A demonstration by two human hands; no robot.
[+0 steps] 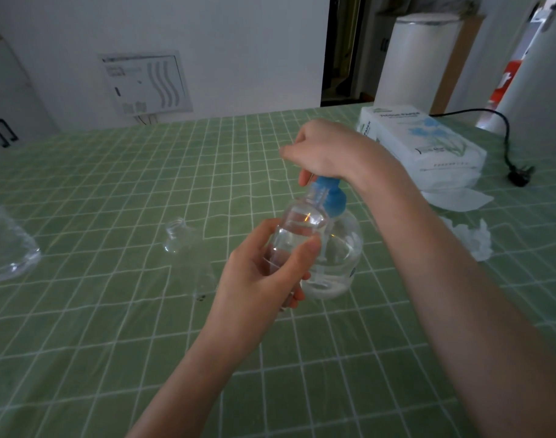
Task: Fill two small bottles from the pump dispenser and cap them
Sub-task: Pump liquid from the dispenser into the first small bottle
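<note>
Under pump [328,197]: small bottle [297,227] (left hand [264,273] grips).

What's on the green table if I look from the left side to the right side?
Big clear bottle → small empty bottle → pump dispenser → tissue pack → black plug.

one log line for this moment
left hand: holds small bottle at blue pump head | right hand: grips pump head | second bottle: standing, uncapped

Green-checked desk [112,311] bearing pump dispenser [339,248], empty small bottle [178,237], large clear bottle [5,245], tissue pack [422,140], crumpled tissue [472,241], plug [519,175]
</note>
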